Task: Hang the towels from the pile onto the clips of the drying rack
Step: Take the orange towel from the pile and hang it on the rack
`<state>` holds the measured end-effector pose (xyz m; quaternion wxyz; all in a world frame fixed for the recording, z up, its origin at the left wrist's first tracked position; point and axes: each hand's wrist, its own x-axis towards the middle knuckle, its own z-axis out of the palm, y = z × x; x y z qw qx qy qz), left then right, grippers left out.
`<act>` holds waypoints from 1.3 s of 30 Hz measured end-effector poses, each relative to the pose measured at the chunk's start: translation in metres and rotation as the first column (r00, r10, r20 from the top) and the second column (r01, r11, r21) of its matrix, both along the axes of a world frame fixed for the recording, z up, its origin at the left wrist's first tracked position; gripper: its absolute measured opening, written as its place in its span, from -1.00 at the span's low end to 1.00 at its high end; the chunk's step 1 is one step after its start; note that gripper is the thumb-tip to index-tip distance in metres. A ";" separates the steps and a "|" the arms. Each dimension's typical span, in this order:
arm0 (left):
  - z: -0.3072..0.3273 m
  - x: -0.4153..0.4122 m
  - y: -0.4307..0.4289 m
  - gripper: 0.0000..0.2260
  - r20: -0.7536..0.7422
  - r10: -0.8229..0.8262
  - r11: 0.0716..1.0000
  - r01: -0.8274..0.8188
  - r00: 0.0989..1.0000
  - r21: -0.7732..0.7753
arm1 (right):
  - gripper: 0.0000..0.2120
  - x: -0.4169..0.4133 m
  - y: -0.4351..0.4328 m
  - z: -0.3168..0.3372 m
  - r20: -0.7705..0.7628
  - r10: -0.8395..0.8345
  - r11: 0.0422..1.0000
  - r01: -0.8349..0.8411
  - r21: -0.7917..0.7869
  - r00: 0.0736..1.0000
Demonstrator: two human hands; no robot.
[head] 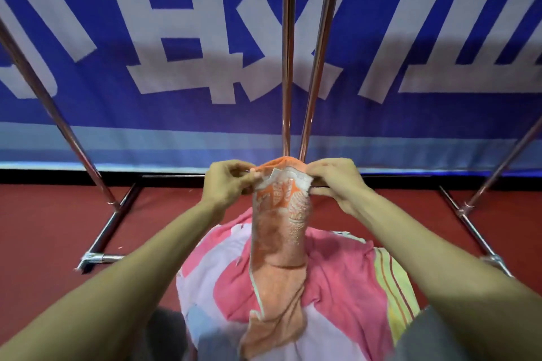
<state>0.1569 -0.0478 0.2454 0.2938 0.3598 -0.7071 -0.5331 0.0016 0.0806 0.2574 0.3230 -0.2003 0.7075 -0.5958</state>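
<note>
An orange towel [278, 243] with a white patterned border hangs down in front of me. My left hand [227, 182] pinches its top left corner. My right hand [337, 182] pinches its top right edge. Both hands hold the towel's top up near the foot of the drying rack's two centre poles [299, 67]. Below it lies the pile of towels [346, 281], pink, pale lilac and yellow-striped. No clip shows in the view.
The rack's chrome legs slant away at the left [58, 123] and right [498, 170], with base bars on the red floor [44, 228]. A large blue banner with white characters [176, 38] covers the wall behind.
</note>
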 end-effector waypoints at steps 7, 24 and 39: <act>0.014 -0.023 0.013 -0.90 -0.178 0.011 0.993 0.010 0.984 0.116 | -0.90 0.018 -0.021 0.005 -0.008 0.075 0.989 -0.075 -0.128 0.997; 0.008 -0.018 0.049 -0.79 -0.260 -0.074 0.994 0.091 0.963 0.052 | -0.95 0.027 0.010 0.013 -0.033 0.080 0.987 -0.083 -0.141 0.996; 0.009 0.002 0.028 -0.21 -0.166 -0.241 0.969 0.245 0.956 0.008 | -0.81 0.029 0.024 0.034 -0.163 0.160 0.973 -0.184 -0.143 0.974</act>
